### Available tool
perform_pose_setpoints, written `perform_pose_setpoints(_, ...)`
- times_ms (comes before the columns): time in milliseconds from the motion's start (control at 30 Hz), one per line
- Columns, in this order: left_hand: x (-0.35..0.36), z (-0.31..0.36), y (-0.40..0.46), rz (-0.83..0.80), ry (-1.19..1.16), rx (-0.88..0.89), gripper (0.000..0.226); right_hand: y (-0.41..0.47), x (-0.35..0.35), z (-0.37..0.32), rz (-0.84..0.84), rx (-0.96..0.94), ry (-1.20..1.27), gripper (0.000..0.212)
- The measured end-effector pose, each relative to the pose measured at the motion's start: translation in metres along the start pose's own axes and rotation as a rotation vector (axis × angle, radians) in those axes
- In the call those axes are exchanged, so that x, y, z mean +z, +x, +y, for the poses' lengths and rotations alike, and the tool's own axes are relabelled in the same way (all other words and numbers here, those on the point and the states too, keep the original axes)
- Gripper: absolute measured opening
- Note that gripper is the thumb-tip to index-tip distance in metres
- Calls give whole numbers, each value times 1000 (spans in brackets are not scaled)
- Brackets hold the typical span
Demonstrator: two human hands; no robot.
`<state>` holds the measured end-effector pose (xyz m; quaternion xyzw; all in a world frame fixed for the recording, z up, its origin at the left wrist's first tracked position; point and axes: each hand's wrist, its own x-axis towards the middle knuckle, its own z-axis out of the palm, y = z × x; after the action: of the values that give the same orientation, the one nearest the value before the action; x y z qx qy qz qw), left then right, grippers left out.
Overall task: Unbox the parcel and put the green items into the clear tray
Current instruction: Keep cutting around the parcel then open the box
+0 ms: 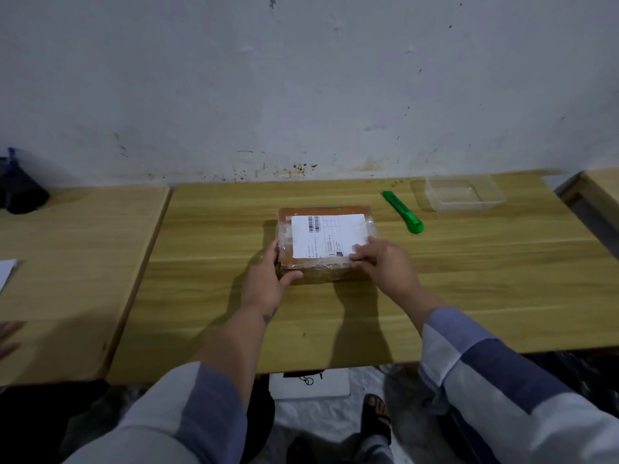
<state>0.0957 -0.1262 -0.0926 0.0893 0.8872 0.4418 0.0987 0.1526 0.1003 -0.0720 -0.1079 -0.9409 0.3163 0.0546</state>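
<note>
Your left grip (271, 272) clasped the near-left corner of the taped cardboard parcel (326, 242), and your right grip (380, 262) pinched its near-right edge by the white label (326, 234). It lay on a pale wood-grain worktop (469, 279) against a stained white wall (301, 78). Beyond your right grip lay a green utility knife (403, 212), with the clear tray (464, 194) farther right.
</note>
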Motion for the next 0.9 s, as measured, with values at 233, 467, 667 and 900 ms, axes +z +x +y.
perform_pose_setpoints(233, 1, -2, -1, 17, -13, 3, 81, 7, -13, -8, 32, 2, -46, 10)
perform_pose_setpoints(467, -1, -2, 3, -6, 30, -24, 79, 3, -17, -16, 190, -26, 112, 9)
perform_pose_setpoints(667, -1, 0, 1, -24, 37, -22, 82, 13, -28, -35, 338, -21, 215, 12)
perform_pose_setpoints(900, -9, 11, -4, 7, 27, 8, 92, 23, -39, -45, 323, -64, 198, 16)
